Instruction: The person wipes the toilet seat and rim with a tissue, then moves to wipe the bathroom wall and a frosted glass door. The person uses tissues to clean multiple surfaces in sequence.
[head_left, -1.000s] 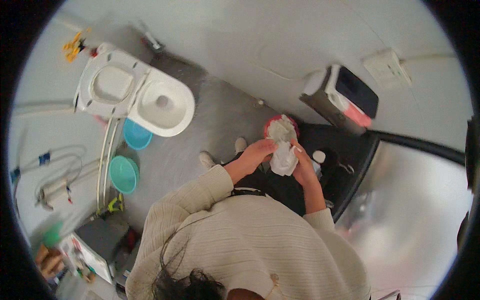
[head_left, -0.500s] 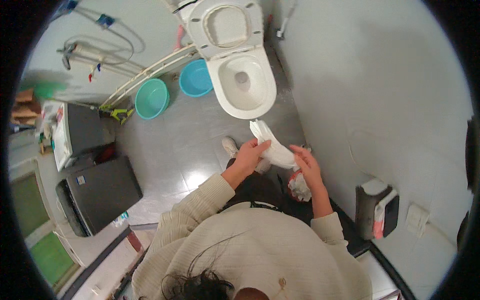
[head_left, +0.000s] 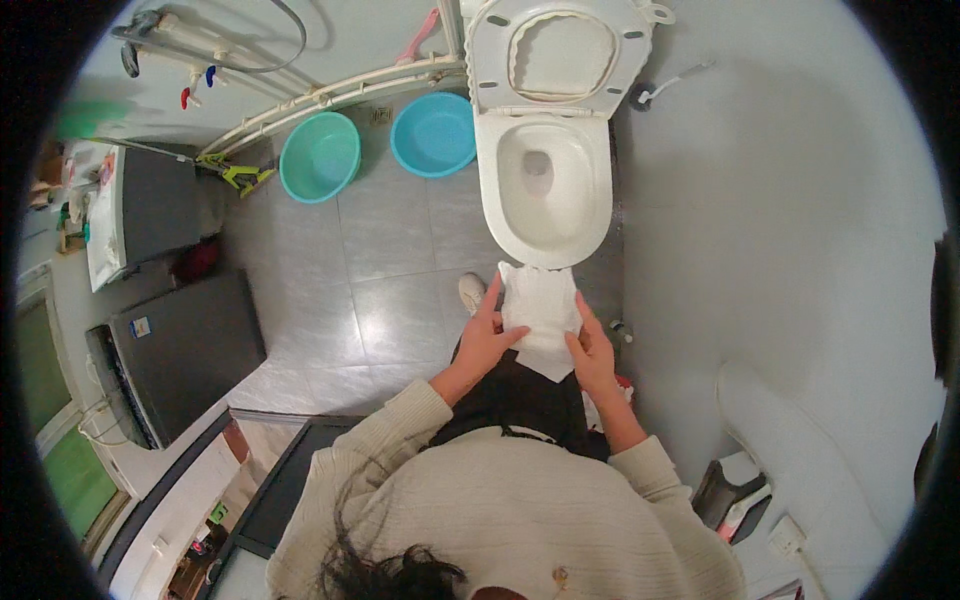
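Both my hands on the white paper sheet (head_left: 540, 318), left hand (head_left: 487, 340) gripping its left edge, right hand (head_left: 592, 352) pinching the right, just before the toilet (head_left: 545, 190).

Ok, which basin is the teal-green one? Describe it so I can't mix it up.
Start at the white toilet at the top. Two round basins sit on the grey floor to its left. The green basin is the farther one, beside the yellow-green tool; the blue basin sits right next to the bowl.

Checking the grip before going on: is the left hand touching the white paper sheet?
Touching. The head view shows the left hand with its fingers lying on the left edge of the white paper sheet, while the right hand holds the opposite edge.
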